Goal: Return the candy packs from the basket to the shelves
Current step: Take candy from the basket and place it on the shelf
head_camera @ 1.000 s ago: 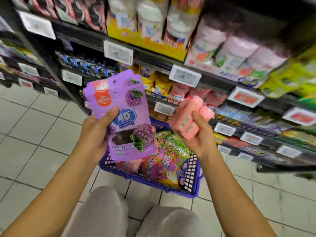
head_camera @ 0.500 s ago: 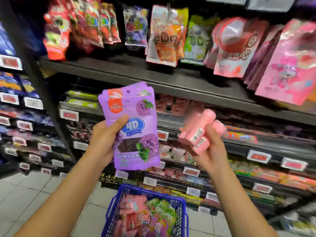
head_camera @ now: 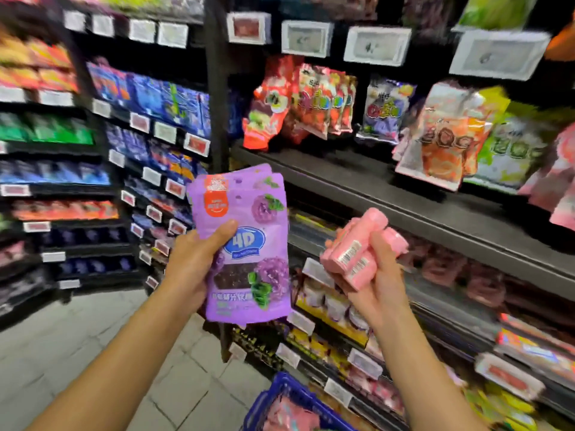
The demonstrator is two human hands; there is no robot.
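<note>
Looked like mid-restock, both hands loaded and hunting for the right spots; next move probably needed matching each pack to its row on the shelves (head_camera: 404,194); left hand (head_camera: 189,269) had its fingers wrapped round the purple gummy bags (head_camera: 245,244), thumb across the front; right hand (head_camera: 378,290) clutched the pink candy rolls (head_camera: 357,247); basket (head_camera: 273,399) sat below, still holding pink packs.

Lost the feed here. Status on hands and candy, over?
Left hand grips purple pouches. Right hand grips pink sticks. Both held before the shelves; basket below. Nothing blocking.
</note>
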